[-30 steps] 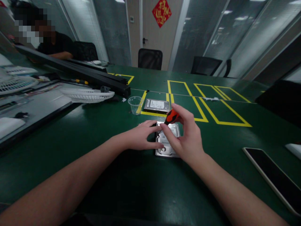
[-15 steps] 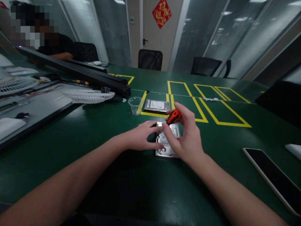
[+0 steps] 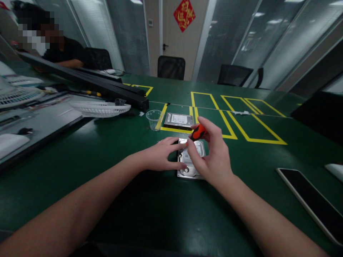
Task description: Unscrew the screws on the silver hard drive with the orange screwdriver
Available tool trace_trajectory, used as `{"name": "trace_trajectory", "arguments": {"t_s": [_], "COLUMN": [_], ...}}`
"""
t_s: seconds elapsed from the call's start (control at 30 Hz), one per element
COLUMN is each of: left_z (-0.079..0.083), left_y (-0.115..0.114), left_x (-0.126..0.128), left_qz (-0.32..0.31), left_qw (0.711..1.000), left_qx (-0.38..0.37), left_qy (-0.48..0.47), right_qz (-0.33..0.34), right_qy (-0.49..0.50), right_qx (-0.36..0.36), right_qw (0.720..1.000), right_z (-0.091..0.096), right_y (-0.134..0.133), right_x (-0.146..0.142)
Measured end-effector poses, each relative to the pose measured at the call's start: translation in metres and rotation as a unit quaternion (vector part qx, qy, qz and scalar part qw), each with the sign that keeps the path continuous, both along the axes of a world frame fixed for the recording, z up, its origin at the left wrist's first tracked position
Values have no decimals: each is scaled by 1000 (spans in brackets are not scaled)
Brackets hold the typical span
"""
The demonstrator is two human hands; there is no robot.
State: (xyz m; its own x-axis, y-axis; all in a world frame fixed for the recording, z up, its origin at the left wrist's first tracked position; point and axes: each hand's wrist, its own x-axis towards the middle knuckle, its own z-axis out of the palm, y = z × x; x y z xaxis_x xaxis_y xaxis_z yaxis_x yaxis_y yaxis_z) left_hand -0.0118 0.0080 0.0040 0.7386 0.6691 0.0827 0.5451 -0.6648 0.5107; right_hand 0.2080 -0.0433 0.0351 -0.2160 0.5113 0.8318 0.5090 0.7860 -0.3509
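A silver hard drive [image 3: 189,162] lies flat on the green table in front of me, partly covered by both hands. My left hand [image 3: 160,156] rests at its left side, fingers spread, with thumb and index finger reaching over its top. Between the fingers of my right hand [image 3: 214,153] is a red-and-black screwdriver [image 3: 198,132], tilted with its handle up and away. Its shaft slants down to the left side of the drive; fingers hide part of it, and the exact contact of the tip is unclear.
Behind lies a second hard drive [image 3: 178,121] within yellow tape, beside a clear plastic cup [image 3: 154,120]. A phone [image 3: 308,200] lies at right. Left are a white fan grille [image 3: 100,108], long black bars [image 3: 107,84] and a grey panel [image 3: 50,125]. A person [image 3: 66,51] sits at far left.
The screwdriver handle has turned slightly in my right hand, its red and black parts showing differently. My left hand and the hard drive stay where they were.
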Motion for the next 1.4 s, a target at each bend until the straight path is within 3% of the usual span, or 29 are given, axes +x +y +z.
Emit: {"name": "trace_trajectory", "arguments": {"t_s": [0.23, 0.53, 0.83, 1.13, 1.4], "left_z": [2, 5, 2, 4, 4], "left_y": [0, -2, 0, -1, -1], "left_x": [-1, 2, 0, 2, 1], "left_qz": [-3, 7, 1, 3, 3], "left_qw": [1000, 1000, 1000, 1000, 1000], "left_qx": [-6, -12, -5, -8, -11], "left_qy": [8, 8, 4, -1, 4], "right_qz": [-23, 36, -34, 9, -32], "right_qy": [-17, 36, -14, -6, -25], "right_qx": [35, -47, 32, -20, 28], "right_qw": [999, 998, 999, 1000, 999], "right_z": [4, -3, 2, 4, 6], "right_y": [1, -3, 2, -3, 0], "right_x": [0, 0, 0, 0, 0]}}
